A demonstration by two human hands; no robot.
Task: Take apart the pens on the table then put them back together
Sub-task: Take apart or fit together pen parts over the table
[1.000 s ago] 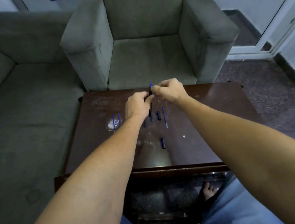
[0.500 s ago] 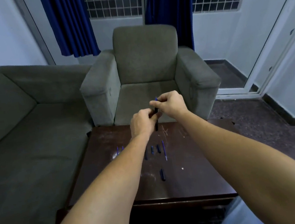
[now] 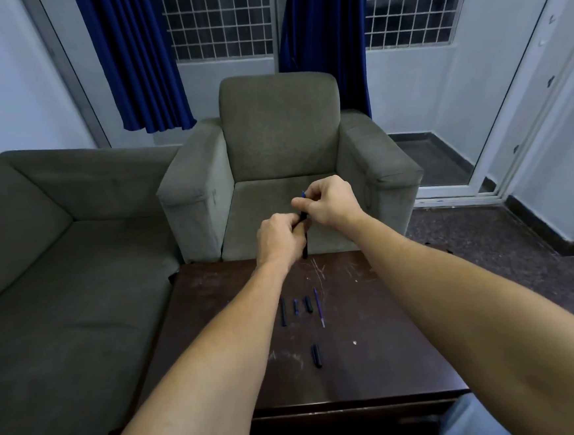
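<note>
Head view: I've raised the pen [image 3: 304, 249] above the counter [image 3: 392, 353]; my left hand [image 3: 276, 240] grips its barrel, my right hand [image 3: 329, 203] pinches the blue top, so it's unfinished, I judge.

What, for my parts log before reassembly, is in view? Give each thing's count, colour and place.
pen: 1, dark with blue tip, held above the table's far edge
dark pen pieces: 3, black, two in the row mid-table, one alone nearer
small blue piece: 1, blue, in that row
refill: 1, blue, row's right end
table: 1, dark brown, scratched, in front
armchair: 1, grey, behind the table
sofa: 1, grey, left
curtains: 2, blue, at the windows
left hand: 1, grips the pen low
right hand: 1, pinches the pen's top
</note>
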